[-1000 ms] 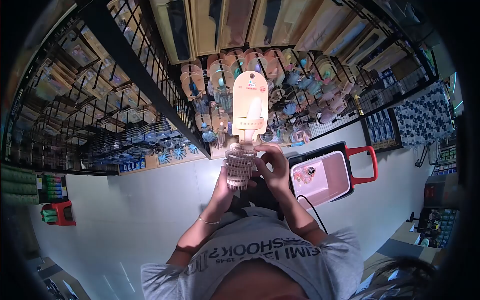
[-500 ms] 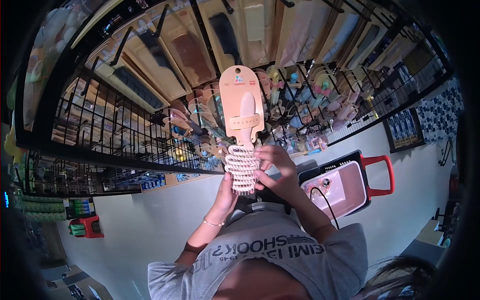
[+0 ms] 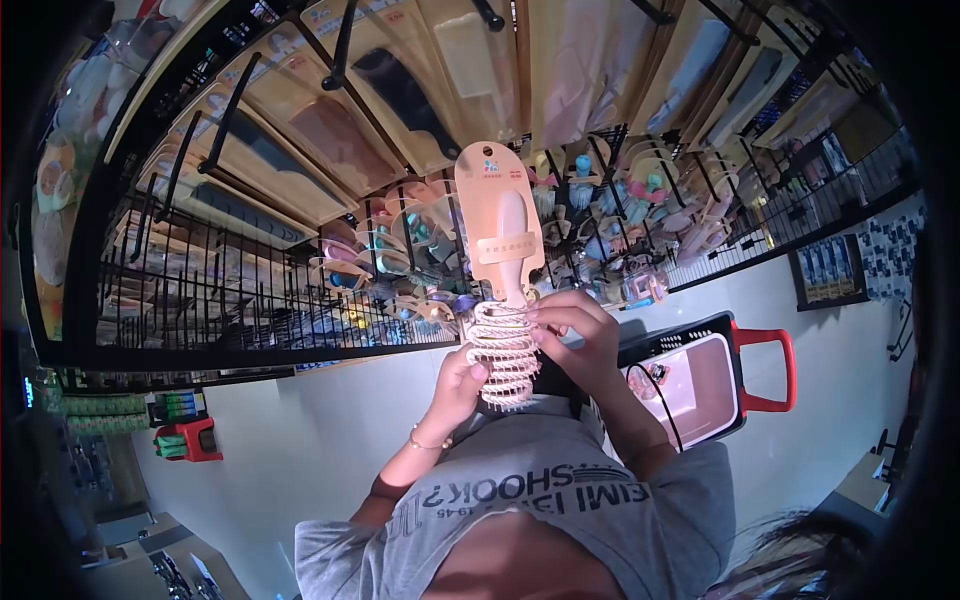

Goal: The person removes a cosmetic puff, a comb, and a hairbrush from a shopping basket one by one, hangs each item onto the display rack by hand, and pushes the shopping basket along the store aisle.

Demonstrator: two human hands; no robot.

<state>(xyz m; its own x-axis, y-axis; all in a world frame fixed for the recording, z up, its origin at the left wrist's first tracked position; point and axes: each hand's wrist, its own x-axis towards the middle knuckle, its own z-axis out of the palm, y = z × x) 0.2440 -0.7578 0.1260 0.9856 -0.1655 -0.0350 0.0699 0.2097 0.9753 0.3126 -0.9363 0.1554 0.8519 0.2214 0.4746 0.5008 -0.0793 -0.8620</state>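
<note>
A pale pink vented hairbrush (image 3: pixel 512 270) is fastened by its handle to a pink-beige backing card (image 3: pixel 492 175), in front of my body. Its slatted head, with the bristles, points down toward my shirt. My left hand (image 3: pixel 456 386), with a beaded bracelet at the wrist, grips the left edge of the head, thumb on the slats. On the other side, my right hand (image 3: pixel 582 335) has its fingers closed at the head's upper right edge, near the neck of the brush.
A black wire rack (image 3: pixel 230 350) holds carded combs (image 3: pixel 400 95) on hooks and several small colourful brushes and hair items. To the right on the floor stands a dark basket with a red handle (image 3: pixel 790 370) and a pink box inside. A red stool (image 3: pixel 190 442) stands far left.
The brush and card have shifted slightly right and down in view. My left thumb now lies further over the slats, and my right fingers have drawn closer together at the head's edge.
</note>
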